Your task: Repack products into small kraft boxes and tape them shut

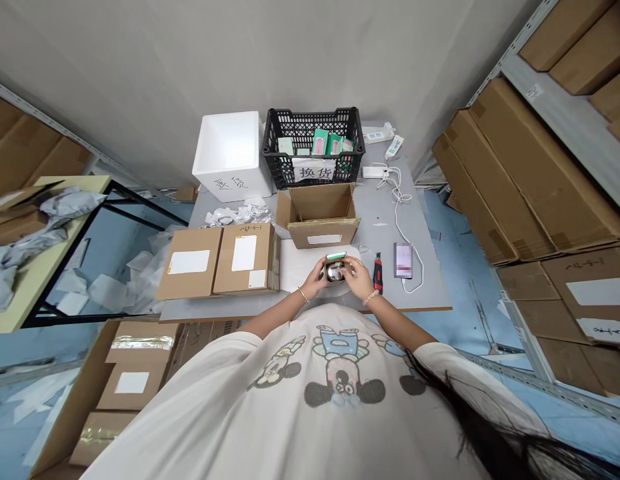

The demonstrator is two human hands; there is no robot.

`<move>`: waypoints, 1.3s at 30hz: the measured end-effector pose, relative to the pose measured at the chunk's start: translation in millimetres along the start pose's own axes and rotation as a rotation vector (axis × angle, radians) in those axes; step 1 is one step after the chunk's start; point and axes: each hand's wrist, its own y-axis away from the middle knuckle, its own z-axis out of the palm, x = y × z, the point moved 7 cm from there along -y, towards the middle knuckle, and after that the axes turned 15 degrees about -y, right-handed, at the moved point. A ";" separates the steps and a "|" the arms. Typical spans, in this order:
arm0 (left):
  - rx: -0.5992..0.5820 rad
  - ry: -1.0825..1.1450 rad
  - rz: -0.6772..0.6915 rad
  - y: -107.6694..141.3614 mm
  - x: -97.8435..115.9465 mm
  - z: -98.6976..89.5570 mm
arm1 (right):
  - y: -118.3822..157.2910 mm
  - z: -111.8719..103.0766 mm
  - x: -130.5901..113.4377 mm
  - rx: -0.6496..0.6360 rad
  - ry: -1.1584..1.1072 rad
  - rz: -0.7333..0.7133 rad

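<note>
Near the table's front edge, a small open box [335,256] with a green-edged flap shows a shiny rounded item [335,271] inside. My left hand [316,280] grips the box's left side. On the other side, my right hand [359,279] has its fingers closed at the shiny item and the box's right edge; exactly what they pinch is too small to tell. Behind my hands stands an open cardboard box [323,233] with a white label. A red and black utility knife [378,275] lies just right of my right hand.
Two closed cartons [203,241] sit on the table [230,308] at left. Behind are a white foam box [233,183] and a black crate [315,120] holding small green boxes. A phone [403,260] with a cable lies right. Shelves of cartons flank the table.
</note>
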 end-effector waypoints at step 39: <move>-0.050 -0.320 0.024 -5.0 27.9 -13.7 | 7.3 6.1 7.4 -0.440 0.466 -0.374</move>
